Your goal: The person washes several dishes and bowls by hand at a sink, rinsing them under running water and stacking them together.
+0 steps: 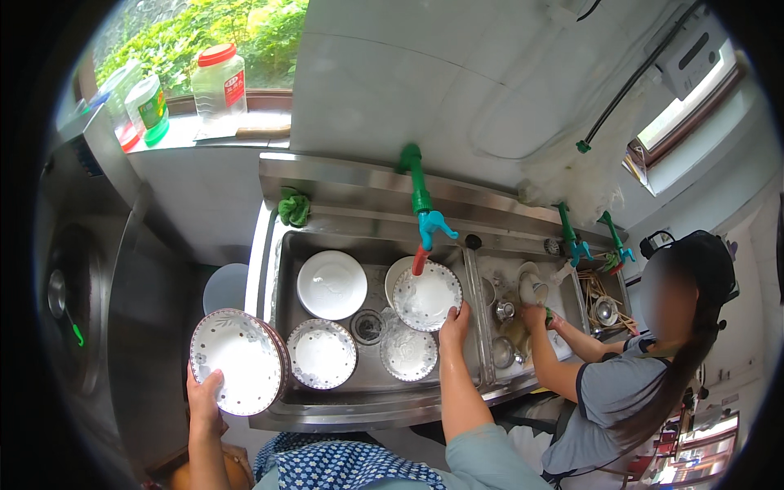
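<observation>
My left hand [204, 392] grips a stack of flower-patterned plates [239, 361] by its near rim, thumb on the top plate, left of the steel sink basin [318, 395]. In my right hand [455, 331] is another flower-patterned plate [427, 294], tilted under the green tap [419, 184] with its red spout. Partly behind that plate is a white dish [395, 278]. Inside the basin sit a plain white plate [332, 285], a patterned plate [323, 354] and a wet patterned plate [409, 355]. A drain strainer [367, 326] shows between them.
At the right, a co-worker [631, 380] handles bowls [531, 286] in the adjoining basin; a third basin holds chopsticks [591, 288]. A green cloth [294, 208] lies on the sink's back ledge. Jars [219, 86] and a knife [260, 132] rest on the windowsill. A steel appliance [79, 275] stands left.
</observation>
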The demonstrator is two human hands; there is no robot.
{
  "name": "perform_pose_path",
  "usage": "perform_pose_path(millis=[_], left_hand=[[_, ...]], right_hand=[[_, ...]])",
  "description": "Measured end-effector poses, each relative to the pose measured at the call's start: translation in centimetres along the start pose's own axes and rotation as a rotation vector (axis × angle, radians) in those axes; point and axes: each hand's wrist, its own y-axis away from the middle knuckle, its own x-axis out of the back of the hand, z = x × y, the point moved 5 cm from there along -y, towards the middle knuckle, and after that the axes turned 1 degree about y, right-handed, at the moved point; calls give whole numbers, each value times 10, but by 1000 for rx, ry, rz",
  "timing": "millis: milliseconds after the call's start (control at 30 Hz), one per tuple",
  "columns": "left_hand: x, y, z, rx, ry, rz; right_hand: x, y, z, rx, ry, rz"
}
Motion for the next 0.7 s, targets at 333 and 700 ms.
perform_pose_path(millis=[333,700], left_hand=[[-2,-1,3,-8,-32,-30],[0,-3,0,-12,-52,-2]], right_hand=[[-128,33,57,-977,-1300,-404],[-135,70,43,-989,-1244,-700]])
